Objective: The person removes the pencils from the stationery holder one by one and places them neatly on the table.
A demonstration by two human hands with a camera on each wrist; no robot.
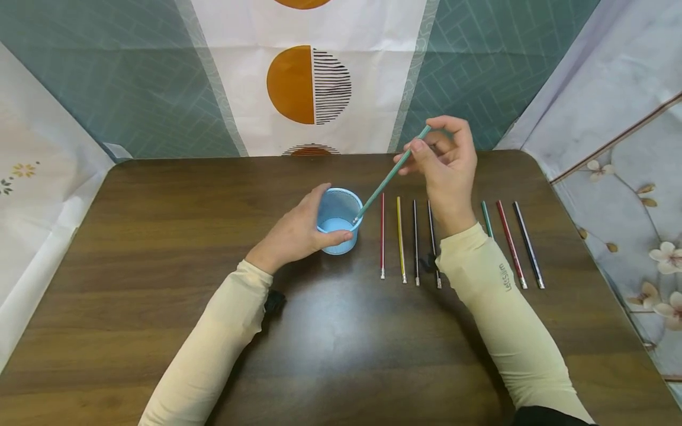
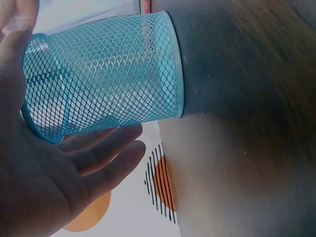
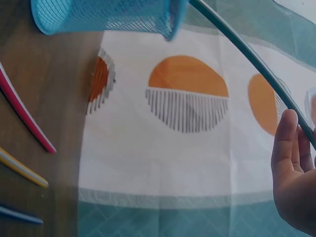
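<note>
A light blue mesh pen cup stands upright on the table. My left hand holds it from the left near the top, the thumb across the near side and the fingers behind the mesh. Higher up on the right, my right hand pinches a green pencil near its upper end; that hand is partly cut off in the right wrist view. The green pencil slants down to the left, its eraser end just inside the cup's right rim. No other pencil shows inside the cup.
Right of the cup lie a red pencil, a yellow pencil and two dark pencils. Beyond the right forearm are another green pencil, a red pencil and a dark pencil. A patterned cloth hangs behind the table.
</note>
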